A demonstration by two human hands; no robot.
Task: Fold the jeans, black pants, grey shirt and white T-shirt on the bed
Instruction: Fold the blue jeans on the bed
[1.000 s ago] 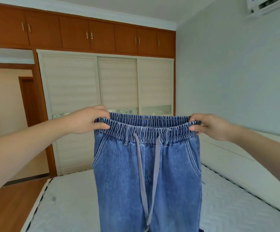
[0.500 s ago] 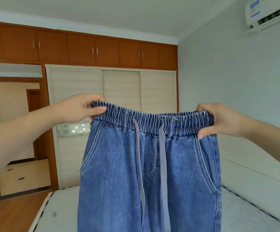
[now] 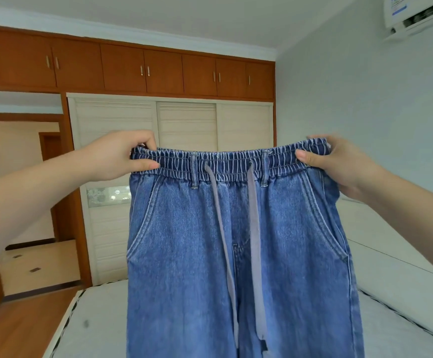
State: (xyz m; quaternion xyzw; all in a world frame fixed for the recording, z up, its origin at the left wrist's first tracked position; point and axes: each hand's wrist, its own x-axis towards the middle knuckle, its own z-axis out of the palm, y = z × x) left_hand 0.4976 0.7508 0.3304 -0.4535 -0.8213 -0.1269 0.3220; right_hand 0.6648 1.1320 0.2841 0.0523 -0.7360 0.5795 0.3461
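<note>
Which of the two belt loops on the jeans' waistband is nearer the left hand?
The belt loop just left of the drawstring; the other sits toward the right hand.

jeans legs: the jeans (image 3: 236, 254) run off the frame's bottom edge
bed: the bed (image 3: 94, 319) middle is hidden behind denim
air conditioner: the air conditioner (image 3: 417, 14) is cropped at upper right
right hand (image 3: 339, 164): fingers hidden behind waistband

The blue denim cloth jeans (image 3: 236, 254) look rough and matt, with soft grey cloth strings (image 3: 255, 228). The brown wooden cupboards (image 3: 122, 68) shine a little.
</note>
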